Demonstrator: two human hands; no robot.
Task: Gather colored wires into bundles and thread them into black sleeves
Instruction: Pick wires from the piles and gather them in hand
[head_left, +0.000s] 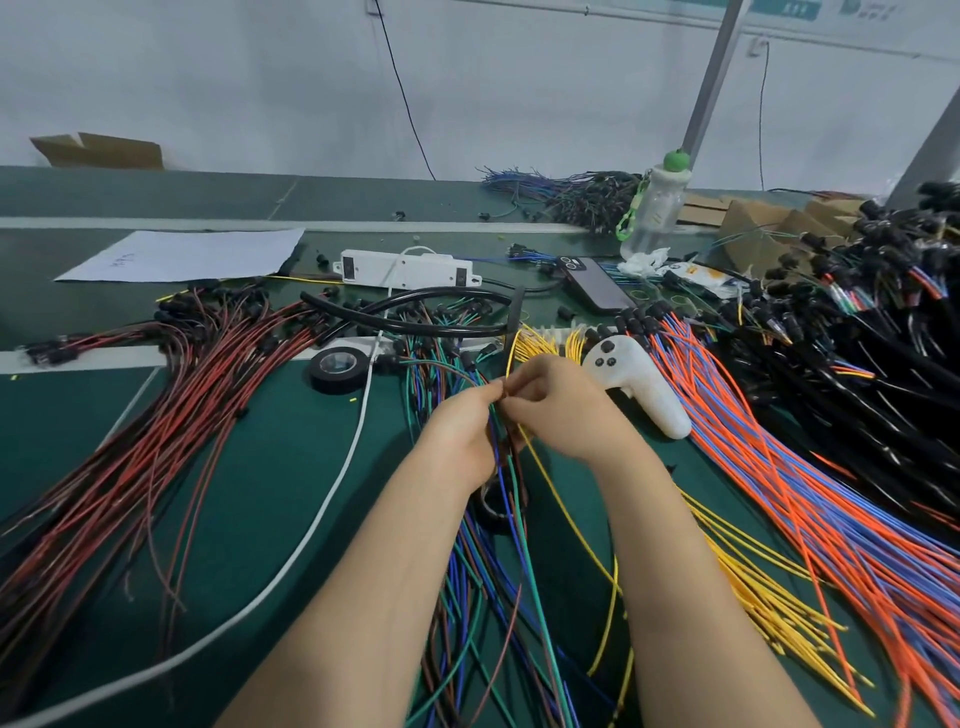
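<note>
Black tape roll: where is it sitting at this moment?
In the head view the black tape roll lies left of centre on the green table, between the red wires and the white cable.

At nine o'clock, red and dark brown wires (171, 415) fan across the green table, with black caps on their far ends. Through the centre toward six run blue, green and brown wires (488, 582). The yellow wires (779, 613) lie at five and the orange and blue wires (810, 493) at four (all loose, untied). The black sleeves (467, 330) curve at twelve.
</note>
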